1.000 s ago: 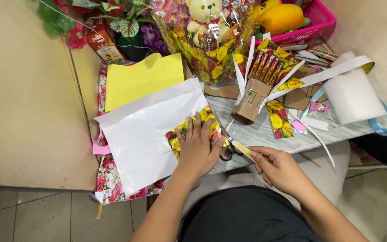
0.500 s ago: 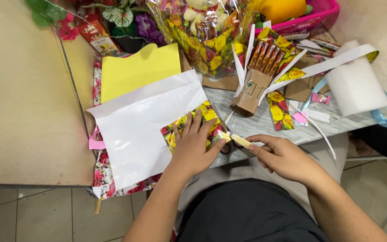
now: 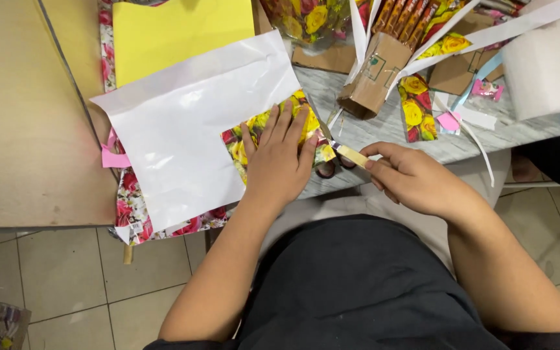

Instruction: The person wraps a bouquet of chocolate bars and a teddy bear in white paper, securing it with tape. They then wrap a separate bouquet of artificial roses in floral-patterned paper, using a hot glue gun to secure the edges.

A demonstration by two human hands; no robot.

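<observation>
Under my left hand (image 3: pixel 279 163), spread flat, floral wrap (image 3: pixel 254 139) stays pinned; right hand (image 3: pixel 409 178) now pinches tape strip (image 3: pixel 351 155) w/ fingertips, closer in.

Left hand (image 3: pixel 279 162) pressed flat on flower-print wrapping paper (image 3: pixel 260 133) at the worktop (image 3: pixel 384 126) edge, right hand (image 3: pixel 413 178) pinching a pale yellow strip (image 3: pixel 351 155), white sheet (image 3: pixel 189 129) beside, yellow paper (image 3: pixel 176 29) behind, cardboard box (image 3: pixel 374 74) near

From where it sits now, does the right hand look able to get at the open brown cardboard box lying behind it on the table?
Probably yes. The right hand pinches a strip of tape, and the cardboard box lies just beyond it across bare table, with nothing between.
</observation>
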